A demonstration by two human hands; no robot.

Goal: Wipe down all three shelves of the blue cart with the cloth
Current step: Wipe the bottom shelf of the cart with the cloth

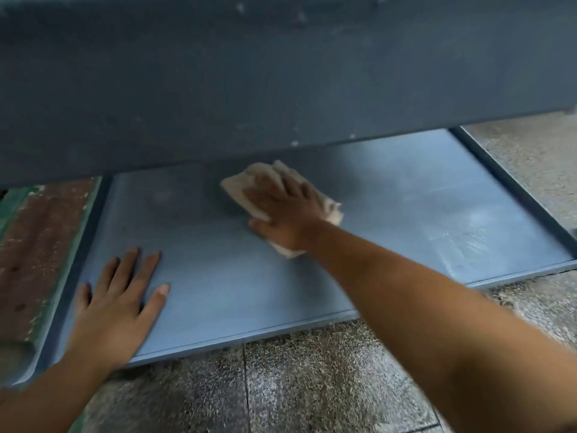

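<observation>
The blue cart's lowest shelf lies close to the floor, seen from above. A beige cloth is spread on its middle, and my right hand presses flat on top of it, fingers pointing to the far left. My left hand rests palm down with fingers spread on the shelf's near left corner, holding nothing. A wet sheen shows on the shelf's right part. The underside of the shelf above fills the top of the view and hides the lower shelf's back part.
Speckled grey floor tiles lie in front of and to the right of the cart. A rusty brown and green surface borders the shelf on the left. The upper shelf hangs low over the working space.
</observation>
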